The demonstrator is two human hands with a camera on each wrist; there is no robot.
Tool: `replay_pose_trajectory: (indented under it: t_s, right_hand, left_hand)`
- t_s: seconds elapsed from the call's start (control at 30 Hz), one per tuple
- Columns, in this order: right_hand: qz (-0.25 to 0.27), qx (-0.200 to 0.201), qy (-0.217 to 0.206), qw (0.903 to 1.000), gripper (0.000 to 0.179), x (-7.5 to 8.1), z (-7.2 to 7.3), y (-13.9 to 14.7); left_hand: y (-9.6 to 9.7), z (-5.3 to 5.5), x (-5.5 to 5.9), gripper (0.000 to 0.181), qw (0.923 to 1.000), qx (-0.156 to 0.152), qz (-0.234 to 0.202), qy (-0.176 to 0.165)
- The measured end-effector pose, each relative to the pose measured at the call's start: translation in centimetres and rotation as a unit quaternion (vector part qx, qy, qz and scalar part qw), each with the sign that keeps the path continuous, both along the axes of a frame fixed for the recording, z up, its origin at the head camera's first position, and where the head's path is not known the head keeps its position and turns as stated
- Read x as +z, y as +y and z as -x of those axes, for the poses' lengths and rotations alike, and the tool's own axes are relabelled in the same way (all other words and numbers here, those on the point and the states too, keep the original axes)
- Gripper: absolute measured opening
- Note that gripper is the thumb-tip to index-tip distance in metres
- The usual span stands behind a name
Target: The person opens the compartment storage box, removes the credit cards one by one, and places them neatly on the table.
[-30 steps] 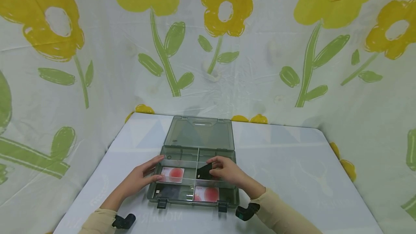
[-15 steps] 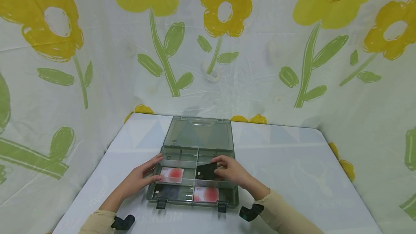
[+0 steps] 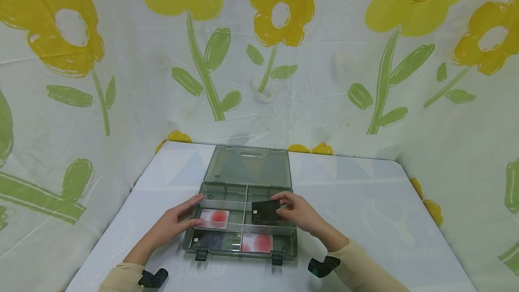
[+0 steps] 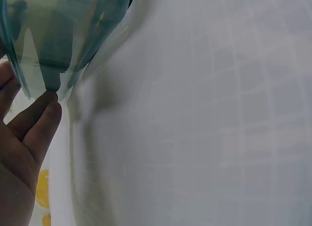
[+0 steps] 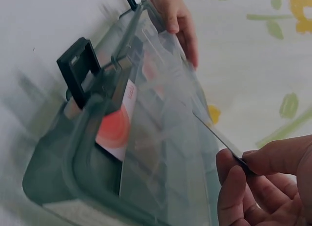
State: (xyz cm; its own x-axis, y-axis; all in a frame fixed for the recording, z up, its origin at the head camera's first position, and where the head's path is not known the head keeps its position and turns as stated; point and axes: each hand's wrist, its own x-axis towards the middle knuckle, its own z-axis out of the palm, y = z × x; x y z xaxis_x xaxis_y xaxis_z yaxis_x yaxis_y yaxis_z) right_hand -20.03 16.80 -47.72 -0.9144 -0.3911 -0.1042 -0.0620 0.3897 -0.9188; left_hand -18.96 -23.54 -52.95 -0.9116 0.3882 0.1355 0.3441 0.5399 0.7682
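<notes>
A clear grey-green divided case (image 3: 188,242) lies open on the table. My right hand (image 3: 298,211) pinches a black card (image 3: 265,211) marked VIP by its right edge, over the middle right compartment; in the right wrist view the card (image 5: 214,131) shows edge-on between thumb and fingers. My left hand (image 3: 178,217) rests at the case's left rim with fingers extended, their tips touching its side in the left wrist view. Inside lie a pink-and-white card (image 3: 215,218) at middle left, a dark card (image 3: 207,239) at front left, and another pink-and-white card (image 3: 257,242) at front right.
The case's lid (image 3: 248,166) is laid back behind it. Two latches (image 3: 201,254) stick out at the front edge. Clear dividers (image 3: 244,213) stand between the compartments. A white table (image 3: 348,206) surrounds the case, with a flower-print curtain (image 3: 316,93) behind and at both sides.
My right hand has moved to the right with the black card, which now shows more fully and lies closer to level. The left hand stays at the rim.
</notes>
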Motion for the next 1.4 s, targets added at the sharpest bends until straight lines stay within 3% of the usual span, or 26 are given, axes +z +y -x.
replay_pose_trajectory:
  t_s: [0.53, 0.93, 1.4]
  right_hand:
    - [-0.011, -0.036, 0.015, 0.9992, 0.032, 0.3, 0.3, 3.8]
    - [-0.028, -0.104, 0.013, 0.9941, 0.035, 1.1, 0.7, 7.0]
    - [-0.051, -0.146, 0.032, 0.9874, 0.041, -0.7, 2.0, 10.5]
  left_hand:
    - [0.0, 0.1, -0.2, 0.072, 0.9999, -0.001, -0.009, -0.01]
    - [-0.1, 0.0, -0.2, 0.073, 0.9999, 0.0, -0.007, -0.011]
    - [-0.1, 0.1, -0.2, 0.074, 0.9998, -0.001, -0.012, -0.017]
